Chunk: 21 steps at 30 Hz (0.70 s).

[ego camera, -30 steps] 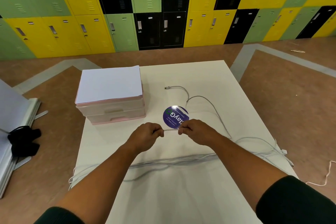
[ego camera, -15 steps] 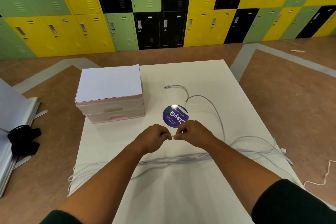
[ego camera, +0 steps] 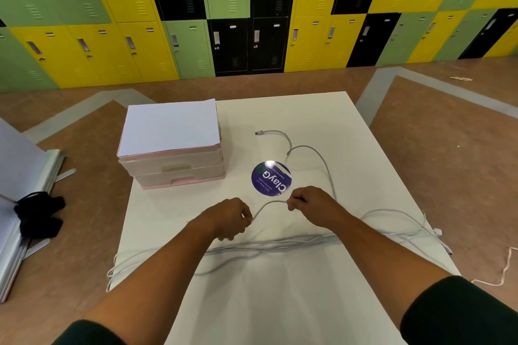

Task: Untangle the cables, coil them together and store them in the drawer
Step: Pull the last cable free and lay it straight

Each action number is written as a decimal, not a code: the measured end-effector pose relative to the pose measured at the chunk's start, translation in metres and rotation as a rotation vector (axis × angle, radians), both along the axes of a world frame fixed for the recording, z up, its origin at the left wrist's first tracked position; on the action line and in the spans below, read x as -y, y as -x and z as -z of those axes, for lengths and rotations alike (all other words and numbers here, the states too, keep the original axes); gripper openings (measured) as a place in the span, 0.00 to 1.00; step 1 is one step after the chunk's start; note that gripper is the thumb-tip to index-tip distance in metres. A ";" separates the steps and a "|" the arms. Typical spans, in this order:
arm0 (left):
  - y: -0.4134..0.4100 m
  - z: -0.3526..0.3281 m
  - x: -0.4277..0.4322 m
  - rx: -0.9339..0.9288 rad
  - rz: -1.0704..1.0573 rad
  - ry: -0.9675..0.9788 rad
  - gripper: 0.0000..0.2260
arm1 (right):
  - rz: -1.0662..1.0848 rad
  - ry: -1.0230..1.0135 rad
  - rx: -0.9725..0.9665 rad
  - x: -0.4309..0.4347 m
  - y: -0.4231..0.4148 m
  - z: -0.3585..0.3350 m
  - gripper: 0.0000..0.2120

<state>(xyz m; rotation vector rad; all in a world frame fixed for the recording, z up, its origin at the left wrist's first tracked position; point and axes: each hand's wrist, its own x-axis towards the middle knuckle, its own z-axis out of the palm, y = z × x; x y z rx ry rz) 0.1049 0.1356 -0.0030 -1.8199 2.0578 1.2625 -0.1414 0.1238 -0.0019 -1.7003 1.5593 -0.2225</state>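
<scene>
Left hand (ego camera: 229, 217) and right hand (ego camera: 311, 203), fingers curled, each pinch the cable (ego camera: 270, 202) mid-table (ego camera: 308, 109), a short arc between them; bundle (ego camera: 280, 244) strung along near edge, drawer unit (ego camera: 179, 173) by left edge looks closed; best to feed even loops and keep the slack untwisted.

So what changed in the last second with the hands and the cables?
The left hand and right hand kept pinching the same cable. They came together until nearly touching, then parted again, the left drawing back toward the person. The stretch between them, straight before, now bows in an arch. The cable bundle across the table, the sticker and the drawer unit stayed put.
</scene>
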 end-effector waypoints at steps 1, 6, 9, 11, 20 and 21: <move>0.001 0.000 0.000 0.013 0.016 -0.001 0.10 | -0.009 -0.003 0.021 0.000 -0.002 -0.002 0.13; 0.011 0.002 0.000 -0.149 -0.005 0.101 0.19 | -0.062 -0.048 0.065 0.002 -0.014 -0.008 0.15; 0.021 -0.002 0.001 -0.221 -0.039 0.214 0.17 | -0.084 -0.079 0.091 0.003 -0.022 -0.010 0.15; 0.026 -0.005 0.002 -0.185 0.000 0.307 0.11 | -0.097 -0.076 0.098 0.003 -0.026 -0.013 0.15; 0.022 -0.008 0.008 -0.166 -0.009 0.401 0.11 | 0.006 0.004 0.134 0.010 -0.016 -0.019 0.10; 0.020 -0.009 0.008 -0.147 -0.018 0.393 0.13 | 0.011 -0.002 0.123 0.011 -0.011 -0.020 0.08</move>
